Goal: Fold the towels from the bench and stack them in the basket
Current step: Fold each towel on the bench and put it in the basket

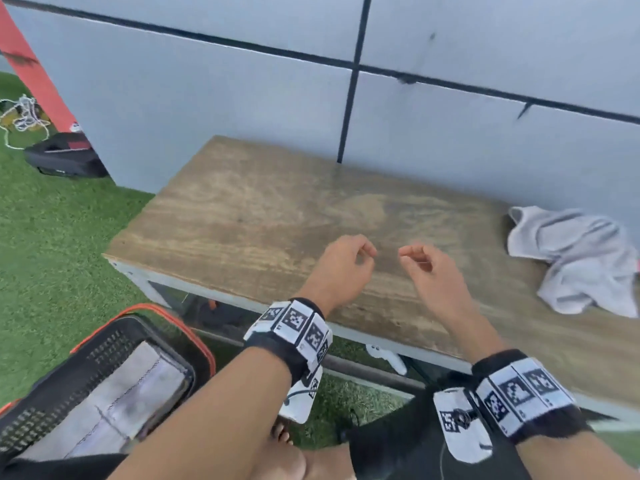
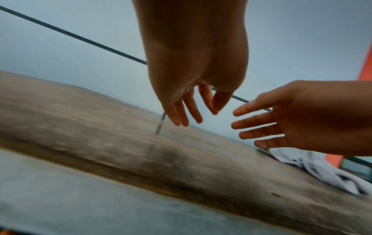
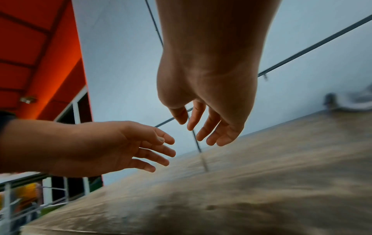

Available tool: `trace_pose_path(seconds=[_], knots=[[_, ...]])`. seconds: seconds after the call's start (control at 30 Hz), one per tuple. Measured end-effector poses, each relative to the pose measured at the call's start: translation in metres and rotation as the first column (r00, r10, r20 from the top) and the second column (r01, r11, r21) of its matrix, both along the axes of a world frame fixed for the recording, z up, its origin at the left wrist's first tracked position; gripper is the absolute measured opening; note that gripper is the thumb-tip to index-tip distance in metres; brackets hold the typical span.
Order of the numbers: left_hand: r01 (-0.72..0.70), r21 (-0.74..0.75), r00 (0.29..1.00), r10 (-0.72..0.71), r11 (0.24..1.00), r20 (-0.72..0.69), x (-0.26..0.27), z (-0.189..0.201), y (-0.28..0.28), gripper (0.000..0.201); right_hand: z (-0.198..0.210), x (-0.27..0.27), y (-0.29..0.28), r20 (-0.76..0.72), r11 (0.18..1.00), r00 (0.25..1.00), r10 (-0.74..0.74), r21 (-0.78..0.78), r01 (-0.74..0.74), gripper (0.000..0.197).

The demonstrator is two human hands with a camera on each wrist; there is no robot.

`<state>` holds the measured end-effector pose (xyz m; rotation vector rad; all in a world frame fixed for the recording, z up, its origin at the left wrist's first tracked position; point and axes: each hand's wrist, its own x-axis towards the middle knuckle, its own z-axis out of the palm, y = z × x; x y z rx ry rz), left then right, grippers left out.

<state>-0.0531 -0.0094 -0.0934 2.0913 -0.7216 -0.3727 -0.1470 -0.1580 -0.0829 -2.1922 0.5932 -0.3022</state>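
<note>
A crumpled grey towel (image 1: 575, 258) lies at the right end of the wooden bench (image 1: 263, 209); the left wrist view shows the towel (image 2: 322, 168) low on the right. Both hands hover side by side over the middle of the bench, holding nothing. My left hand (image 1: 346, 261) has loosely relaxed fingers (image 2: 185, 111). My right hand (image 1: 429, 265) is likewise relaxed, its fingers (image 3: 209, 128) hanging above the wood, well left of the towel. A black mesh basket (image 1: 114, 337) with an orange rim stands on the grass at lower left, with folded grey towels (image 1: 114, 407) inside.
A grey panelled wall (image 1: 242, 81) runs close behind the bench. Green turf (image 1: 52, 258) covers the ground to the left, where a dark bag (image 1: 65, 157) and a tangle of white cord (image 1: 24, 119) lie. My knees are below the bench's front edge.
</note>
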Motion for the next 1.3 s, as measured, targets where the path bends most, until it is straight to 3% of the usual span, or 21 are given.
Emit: trace_pose_path(seconds=[0.13, 0.23, 0.33, 0.5, 0.57, 0.67, 0.77, 0.83, 0.9, 1.03, 1.17, 1.3], knots=[[0.216, 0.198, 0.973, -0.227, 0.956, 0.033, -0.026, -0.004, -0.059, 0.03, -0.013, -0.047, -0.064, -0.026, 0.979, 0.984, -0.178, -0.106, 0.174, 0.009], [0.32, 0.324, 0.943, -0.333, 0.89, -0.017, -0.046, -0.007, -0.09, 0.037, -0.018, -0.079, -0.105, -0.152, 0.925, 0.933, -0.327, -0.256, 0.283, 0.023], [0.335, 0.39, 0.928, -0.371, 0.858, 0.019, -0.055, -0.011, -0.109, 0.034, -0.02, -0.106, -0.135, -0.262, 0.881, 0.861, -0.436, -0.321, 0.348, 0.038], [0.323, 0.383, 0.93, -0.365, 0.865, 0.039, -0.052, -0.005, -0.123, 0.032, -0.022, -0.123, -0.158, -0.453, 0.905, 0.795, -0.403, -0.324, 0.275, 0.044], [0.332, 0.368, 0.928, -0.37, 0.869, 0.036, -0.051, -0.004, -0.124, 0.031, -0.021, -0.121, -0.155, -0.426, 0.9, 0.809, -0.404, -0.343, 0.269, 0.047], [0.363, 0.322, 0.916, -0.398, 0.875, 0.05, -0.052, -0.003, -0.125, 0.036, -0.018, -0.111, -0.141, -0.295, 0.913, 0.899, -0.323, -0.347, 0.214, 0.035], [0.465, 0.197, 0.871, -0.486, 0.863, 0.075, -0.054, 0.001, -0.124, 0.067, -0.009, -0.096, -0.117, -0.11, 0.973, 0.986, -0.128, -0.205, 0.104, 0.022], [0.505, 0.156, 0.848, -0.522, 0.849, 0.09, -0.053, 0.001, -0.123, 0.083, 0.002, -0.083, -0.101, -0.03, 0.99, 0.999, -0.024, -0.138, 0.019, 0.022], [0.505, 0.126, 0.852, -0.516, 0.854, 0.083, -0.051, 0.008, -0.12, 0.076, 0.013, -0.071, -0.088, 0.01, 0.999, 1.0, 0.027, -0.046, -0.026, 0.025], [0.465, 0.192, 0.833, -0.501, 0.864, 0.235, -0.036, 0.023, -0.106, 0.019, 0.026, -0.052, -0.071, 0.081, 0.998, 0.995, 0.054, 0.024, -0.056, 0.026], [0.435, 0.08, 0.879, -0.442, 0.897, 0.178, -0.018, 0.027, -0.083, 0.024, 0.033, -0.038, -0.058, 0.175, 0.995, 0.983, 0.046, 0.08, -0.061, 0.013], [0.308, -0.058, 0.946, -0.299, 0.95, 0.128, -0.003, 0.037, -0.065, 0.046, 0.043, -0.03, -0.049, 0.171, 0.987, 0.973, 0.153, 0.025, -0.159, 0.018]])
